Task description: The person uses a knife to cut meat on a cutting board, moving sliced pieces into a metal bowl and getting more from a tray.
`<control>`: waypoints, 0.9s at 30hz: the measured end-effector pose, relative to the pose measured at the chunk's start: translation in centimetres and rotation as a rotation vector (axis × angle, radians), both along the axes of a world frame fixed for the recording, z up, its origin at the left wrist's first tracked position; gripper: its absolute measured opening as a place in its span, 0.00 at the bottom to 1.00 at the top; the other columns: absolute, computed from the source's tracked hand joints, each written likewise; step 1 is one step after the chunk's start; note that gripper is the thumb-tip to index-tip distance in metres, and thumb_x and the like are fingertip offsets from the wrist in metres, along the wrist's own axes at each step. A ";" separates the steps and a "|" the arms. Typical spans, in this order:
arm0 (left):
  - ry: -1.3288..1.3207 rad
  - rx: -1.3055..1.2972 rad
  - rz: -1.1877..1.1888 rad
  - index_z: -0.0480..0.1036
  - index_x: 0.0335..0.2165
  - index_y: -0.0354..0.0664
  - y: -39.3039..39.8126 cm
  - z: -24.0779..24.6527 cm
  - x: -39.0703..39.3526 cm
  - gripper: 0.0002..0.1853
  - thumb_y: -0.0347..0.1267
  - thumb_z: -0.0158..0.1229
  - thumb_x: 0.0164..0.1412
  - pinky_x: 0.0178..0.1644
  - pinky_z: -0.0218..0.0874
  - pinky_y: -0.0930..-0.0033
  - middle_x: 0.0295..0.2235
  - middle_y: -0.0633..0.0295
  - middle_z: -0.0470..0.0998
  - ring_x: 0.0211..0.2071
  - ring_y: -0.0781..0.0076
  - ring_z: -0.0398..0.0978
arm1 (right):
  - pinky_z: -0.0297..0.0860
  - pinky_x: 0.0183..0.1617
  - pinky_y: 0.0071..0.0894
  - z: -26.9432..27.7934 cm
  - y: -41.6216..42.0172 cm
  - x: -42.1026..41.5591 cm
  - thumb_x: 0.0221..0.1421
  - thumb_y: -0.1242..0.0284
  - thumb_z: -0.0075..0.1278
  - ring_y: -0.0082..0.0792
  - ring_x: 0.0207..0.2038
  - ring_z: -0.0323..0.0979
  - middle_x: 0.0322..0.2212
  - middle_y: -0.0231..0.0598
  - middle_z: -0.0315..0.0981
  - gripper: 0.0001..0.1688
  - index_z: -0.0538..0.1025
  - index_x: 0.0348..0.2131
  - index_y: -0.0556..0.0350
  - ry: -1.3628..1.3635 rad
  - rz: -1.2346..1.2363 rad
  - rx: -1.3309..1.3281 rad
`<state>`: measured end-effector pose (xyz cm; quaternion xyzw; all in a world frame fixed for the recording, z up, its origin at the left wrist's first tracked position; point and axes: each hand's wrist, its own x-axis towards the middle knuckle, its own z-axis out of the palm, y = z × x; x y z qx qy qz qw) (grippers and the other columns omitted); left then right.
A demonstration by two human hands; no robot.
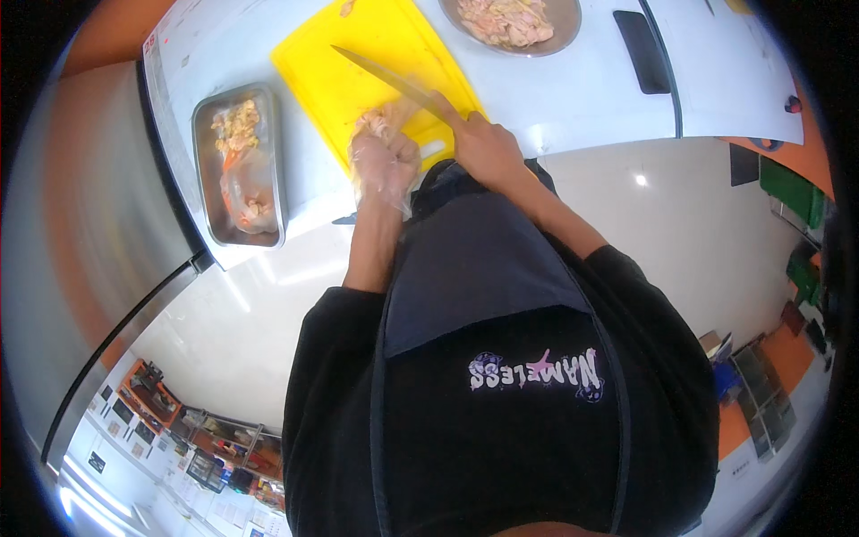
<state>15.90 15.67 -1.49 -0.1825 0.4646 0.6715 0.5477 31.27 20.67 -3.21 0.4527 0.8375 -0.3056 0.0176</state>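
My left hand [387,158], in a clear plastic glove, is closed on a piece of raw meat [374,122] at the near part of the yellow cutting board [376,50]. My bare right hand [484,144] grips a long kitchen knife [396,80], its blade pointing up and left over the board. A small meat scrap [347,8] lies at the board's far end. To the right of the board, a round metal bowl [569,30] holds raw meat pieces. On the left, a metal tray [280,168] holds yellowish scraps [239,124] and a clear plastic bag [248,191] with pieces inside.
A dark phone-like slab [642,52] lies on the white table [550,101], right of the bowl. Beside the table's left end stands a large metal-faced unit [100,201]. The table's near edge runs close to my apron [483,268].
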 end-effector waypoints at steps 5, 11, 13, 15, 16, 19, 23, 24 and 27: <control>-0.062 -0.004 0.049 0.65 0.30 0.53 -0.7 0.1 -0.3 0.11 0.35 0.38 0.68 0.12 0.42 0.80 0.28 0.64 0.77 0.09 0.82 0.49 | 0.74 0.37 0.54 -0.1 0.2 0.0 0.57 0.73 0.43 0.57 0.32 0.77 0.32 0.53 0.73 0.42 0.52 0.67 0.25 -0.024 0.002 -0.002; 0.023 -0.005 -0.147 0.70 0.38 0.48 -1.6 -2.6 -1.7 0.09 0.39 0.48 0.68 0.15 0.49 0.82 0.28 0.67 0.74 0.11 0.84 0.54 | 0.70 0.42 0.57 0.5 1.2 0.8 0.60 0.72 0.38 0.60 0.36 0.75 0.33 0.56 0.74 0.38 0.52 0.67 0.27 -0.027 -0.036 -0.095; 0.379 0.055 -0.450 0.69 0.42 0.44 -2.2 -5.4 -1.1 0.12 0.39 0.51 0.67 0.17 0.52 0.81 0.27 0.68 0.74 0.12 0.83 0.56 | 0.69 0.43 0.57 0.9 1.3 1.4 0.62 0.72 0.36 0.60 0.37 0.75 0.33 0.57 0.74 0.36 0.53 0.67 0.28 -0.076 -0.061 -0.123; 0.690 0.022 -0.714 0.66 0.48 0.38 -2.8 -6.8 -1.2 0.17 0.38 0.52 0.66 0.20 0.57 0.79 0.30 0.67 0.75 0.16 0.80 0.62 | 0.68 0.43 0.58 1.0 1.4 1.8 0.63 0.71 0.35 0.60 0.37 0.75 0.33 0.58 0.74 0.35 0.54 0.66 0.28 -0.091 -0.096 -0.129; 0.822 -0.041 -0.826 0.65 0.51 0.35 -3.2 -6.8 -1.7 0.20 0.37 0.51 0.67 0.23 0.61 0.78 0.34 0.65 0.76 0.19 0.78 0.67 | 0.68 0.43 0.58 1.1 1.4 1.8 0.63 0.71 0.35 0.60 0.37 0.75 0.32 0.58 0.74 0.34 0.54 0.66 0.28 -0.085 -0.101 -0.118; 0.889 -0.247 -0.639 0.60 0.58 0.26 -2.7 -6.7 -1.0 0.29 0.36 0.51 0.66 0.32 0.69 0.74 0.47 0.57 0.74 0.35 0.70 0.75 | 0.68 0.42 0.59 1.1 1.3 1.6 0.64 0.70 0.35 0.60 0.35 0.74 0.32 0.59 0.74 0.33 0.55 0.66 0.29 -0.035 -0.092 -0.085; 0.655 -0.168 -0.141 0.68 0.50 0.26 -0.4 -1.9 2.6 0.21 0.34 0.49 0.66 0.28 0.64 0.71 0.36 0.57 0.73 0.31 0.70 0.72 | 0.68 0.41 0.60 0.1 0.8 1.0 0.65 0.68 0.36 0.62 0.34 0.74 0.30 0.58 0.74 0.32 0.55 0.66 0.30 0.015 -0.002 -0.097; 0.635 -0.162 -0.093 0.68 0.50 0.26 -0.3 -1.3 2.6 0.21 0.34 0.49 0.66 0.28 0.64 0.71 0.36 0.56 0.73 0.31 0.70 0.72 | 0.68 0.40 0.60 0.2 0.8 0.8 0.65 0.68 0.37 0.62 0.33 0.74 0.30 0.58 0.74 0.32 0.56 0.66 0.30 0.005 0.029 -0.110; 0.826 -0.261 -0.247 0.62 0.56 0.24 -1.6 -3.8 0.3 0.27 0.32 0.50 0.63 0.31 0.69 0.72 0.46 0.50 0.73 0.36 0.67 0.75 | 0.69 0.39 0.60 -0.2 1.1 1.0 0.65 0.68 0.38 0.61 0.33 0.74 0.29 0.57 0.74 0.32 0.56 0.66 0.30 -0.032 -0.033 -0.052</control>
